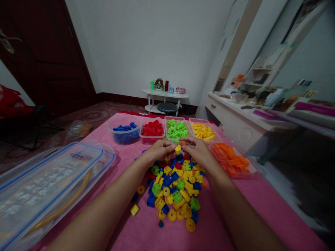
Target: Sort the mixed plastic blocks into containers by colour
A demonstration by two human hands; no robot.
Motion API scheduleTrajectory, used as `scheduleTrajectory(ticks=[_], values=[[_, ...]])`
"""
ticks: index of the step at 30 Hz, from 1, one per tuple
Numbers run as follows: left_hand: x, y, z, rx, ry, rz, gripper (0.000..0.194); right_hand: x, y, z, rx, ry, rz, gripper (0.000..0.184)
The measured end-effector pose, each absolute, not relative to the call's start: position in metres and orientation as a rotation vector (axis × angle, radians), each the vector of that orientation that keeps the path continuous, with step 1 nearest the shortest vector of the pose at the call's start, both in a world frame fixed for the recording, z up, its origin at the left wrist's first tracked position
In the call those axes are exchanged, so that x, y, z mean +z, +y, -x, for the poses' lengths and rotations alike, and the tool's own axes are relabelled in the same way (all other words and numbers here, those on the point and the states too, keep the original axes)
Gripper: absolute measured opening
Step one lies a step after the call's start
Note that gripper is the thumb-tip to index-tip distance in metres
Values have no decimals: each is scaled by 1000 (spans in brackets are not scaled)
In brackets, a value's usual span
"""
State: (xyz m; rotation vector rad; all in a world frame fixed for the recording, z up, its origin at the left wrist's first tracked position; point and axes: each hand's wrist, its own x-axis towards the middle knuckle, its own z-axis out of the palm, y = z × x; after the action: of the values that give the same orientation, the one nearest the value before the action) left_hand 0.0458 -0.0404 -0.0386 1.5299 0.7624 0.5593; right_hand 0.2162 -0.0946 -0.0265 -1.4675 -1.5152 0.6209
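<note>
Above the far part of a mixed pile of toy building bricks (174, 179), both my hands are close together. My left hand (159, 150) pinches a yellow brick (178, 149) at its fingertips. An orange brick (182, 143) shows at the fingertips of my right hand (195, 148), which is closed on it. Yellow, blue, green and a few red pieces make up the pile, with round yellow wheels at its near edge. Part of the pile is hidden behind my hands.
Beyond the pile stand clear containers of blue bricks (124, 134), red bricks (152, 129), green bricks (177, 128) and yellow bricks (202, 131). Orange bricks (231, 158) fill one at right. Lidded plastic boxes (54, 181) lie at left on the pink cloth (125, 233).
</note>
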Motion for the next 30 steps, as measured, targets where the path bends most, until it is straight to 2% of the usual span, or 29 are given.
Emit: scheduleTrajectory(ticks=[3,6,12,17,21,26,28,30], values=[[-35,-42,-42,563,784,-1444,46,-24,-97,-214,721,-1455,1429,38],[-44,-35,-42,598,813,-1529,44,-21,-98,-219,758,-1433,1413,39],[-63,-19,-43,691,808,-1741,34,1,-104,-256,491,-1441,1517,40],[-69,-13,-40,733,845,-1908,25,25,-126,-304,-118,-1315,2248,36],[-69,-10,-35,680,983,-2114,24,31,-139,-331,-103,-1141,2677,35],[-59,-20,-35,579,1084,-2280,18,25,-129,-308,-94,-1438,2434,29],[-56,-25,-37,562,1055,-2339,16,16,-121,-281,25,-1681,2196,26],[-54,-30,-39,522,1017,-2418,16,4,-114,-252,184,-1934,1945,31]])
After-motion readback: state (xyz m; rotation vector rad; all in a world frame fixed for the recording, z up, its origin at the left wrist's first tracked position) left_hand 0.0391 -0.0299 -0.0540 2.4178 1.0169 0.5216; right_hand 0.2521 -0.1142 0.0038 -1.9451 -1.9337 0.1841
